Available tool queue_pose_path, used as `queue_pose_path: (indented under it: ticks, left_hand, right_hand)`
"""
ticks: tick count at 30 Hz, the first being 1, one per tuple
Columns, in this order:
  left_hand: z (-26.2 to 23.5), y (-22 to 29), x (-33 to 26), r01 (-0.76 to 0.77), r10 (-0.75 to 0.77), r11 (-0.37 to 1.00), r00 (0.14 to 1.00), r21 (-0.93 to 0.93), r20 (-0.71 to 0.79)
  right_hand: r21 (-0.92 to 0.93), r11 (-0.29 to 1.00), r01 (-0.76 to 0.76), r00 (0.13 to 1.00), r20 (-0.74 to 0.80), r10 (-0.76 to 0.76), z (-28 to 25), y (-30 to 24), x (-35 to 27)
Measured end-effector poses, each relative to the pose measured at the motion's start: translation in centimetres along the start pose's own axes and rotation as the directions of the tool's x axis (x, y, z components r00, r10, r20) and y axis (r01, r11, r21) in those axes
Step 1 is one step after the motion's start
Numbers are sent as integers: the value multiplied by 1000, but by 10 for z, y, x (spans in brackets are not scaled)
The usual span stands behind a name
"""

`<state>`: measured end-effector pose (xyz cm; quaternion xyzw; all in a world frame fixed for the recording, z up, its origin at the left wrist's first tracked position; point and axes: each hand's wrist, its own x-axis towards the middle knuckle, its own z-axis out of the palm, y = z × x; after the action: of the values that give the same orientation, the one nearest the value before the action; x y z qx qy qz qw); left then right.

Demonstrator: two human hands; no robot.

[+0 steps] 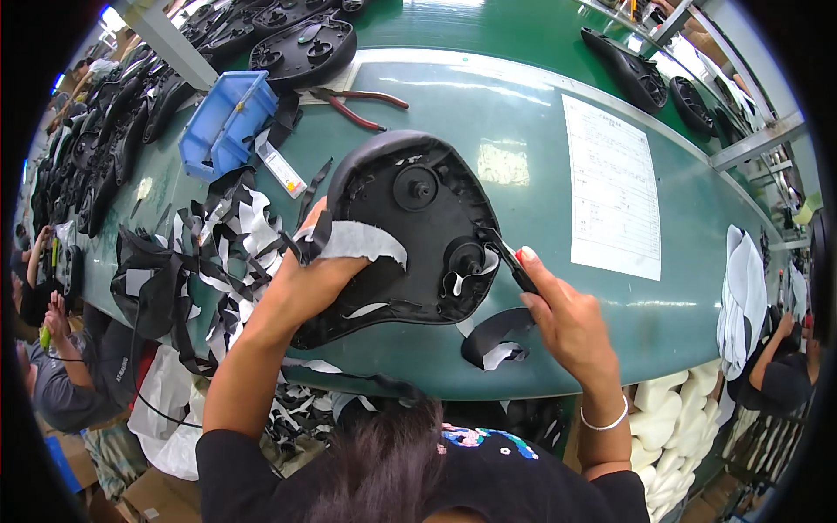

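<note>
A black saddle (375, 174) lies underside up on the bench, showing two round black mounts inside a raised rim. My left hand (316, 283) is closed around its left side, thumb over the underside and some fingers hidden beneath. A trimmed strip of black material with a pale backing (362, 241) hangs over that hand. At the saddle's right rim, my right hand (562, 318) grips a slim black-and-red utility knife (521, 272), its tip against the rim. A narrow offcut (466, 277) curls over the nearer mount, and another dark strip (497, 336) lies right below the rim.
Tangled offcuts (231, 253) cover the bench's left side. Beyond them stand a blue bin (225, 126) and red-handled pliers (362, 100). A printed sheet (613, 187) lies at right. More saddles (301, 48) are piled at the back. Pale foam pads (671, 418) sit below the near edge; co-workers flank the bench.
</note>
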<state>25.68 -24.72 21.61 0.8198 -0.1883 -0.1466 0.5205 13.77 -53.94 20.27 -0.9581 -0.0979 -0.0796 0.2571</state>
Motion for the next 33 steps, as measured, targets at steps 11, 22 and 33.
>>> queue_pose_path:
  ticks: [11,22,33]
  left_hand:
    - [76,31,-88,381,-537,432,837,-818,106]
    - [86,37,-111,94,-239,789,957,-608,-163]
    - [36,22,-76,306,-291,752,949,-584,123]
  right_hand:
    - [221,936,-274,961,24,276,37,-62,-65]
    - [678,509,-530,790,177,587,10,-80,-88]
    - [326,842,-430,584,-610,535,-34,95,65]
